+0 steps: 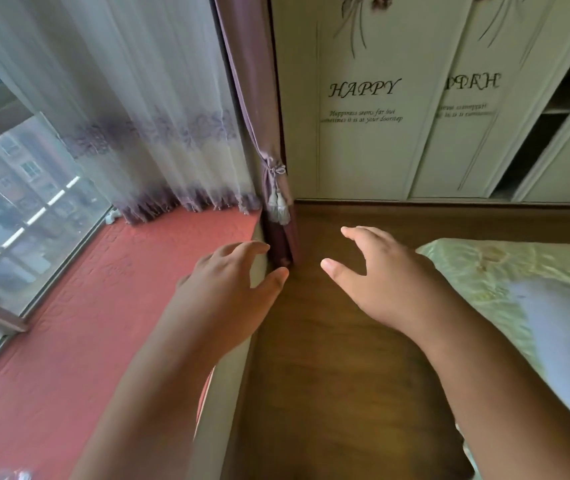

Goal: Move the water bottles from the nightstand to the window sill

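Curtains: a sheer white curtain (131, 109) with a purple embroidered band hangs over the far end of the window sill (69, 323); a heavier purple drape (255, 98), tied back with a tasselled cord (278, 206), drops into the corner between sill and wardrobe.
Wardrobe: cream sliding doors (363, 133) printed with "HAPPY" in script; one door at right stands partly open on dark shelves.
Bed: pale green patterned bedding (484, 271) and a white pillow (567, 341) at the right edge.
Floor: dark wood-grain strip (328, 375) between sill and bed.
Window: glass pane (17, 202) along the sill's left side, buildings beyond.
Bottle: a blurred clear, reddish shape at the bottom left corner (17, 475), lying on the sill, may be a water bottle; too cut off to tell. It lies well behind both hands.
Left hand (228, 292): hovers over the sill's right edge, fingers spread and slightly bent, holding nothing.
Right hand (380, 282): hovers over the floor strip, fingers spread, thumb out, holding nothing.
Sill surface: covered by a coral-red quilted mat with a stitched pattern; cream side panel below its edge.
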